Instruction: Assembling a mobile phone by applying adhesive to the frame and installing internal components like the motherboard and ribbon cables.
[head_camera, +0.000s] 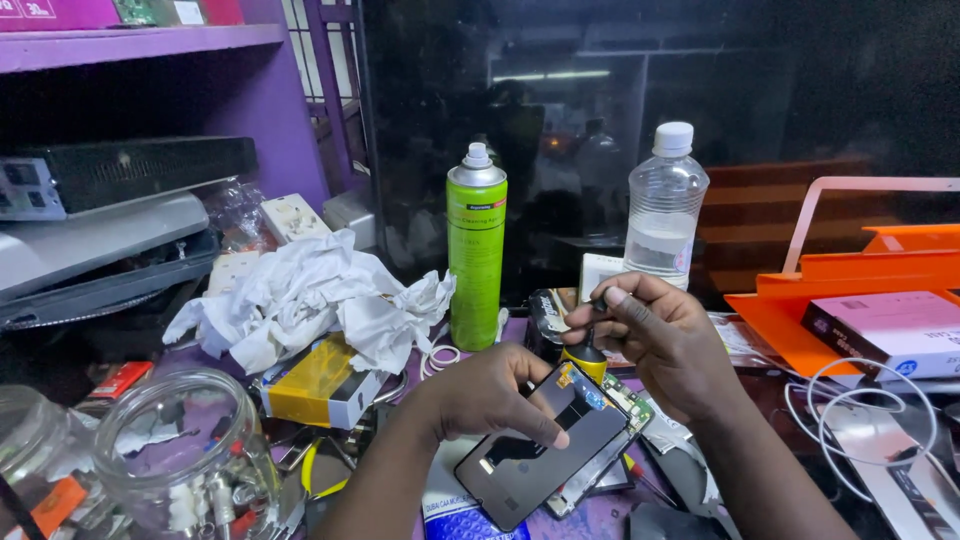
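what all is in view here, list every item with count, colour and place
phone: 1, black, opened, centre front
screwdriver: 1, yellow and black, above the phone
spray can: 1, green, centre back
water bottle: 1, clear, white cap, right of the can
crumpled paper: 1 heap, white, left of the can
small box: 1, yellow and white, under the paper
glass jar: 1, clear, front left
tray: 1, orange, right
cable: 1, white, front right
left hand: on the phone
right hand: holding the screwdriver
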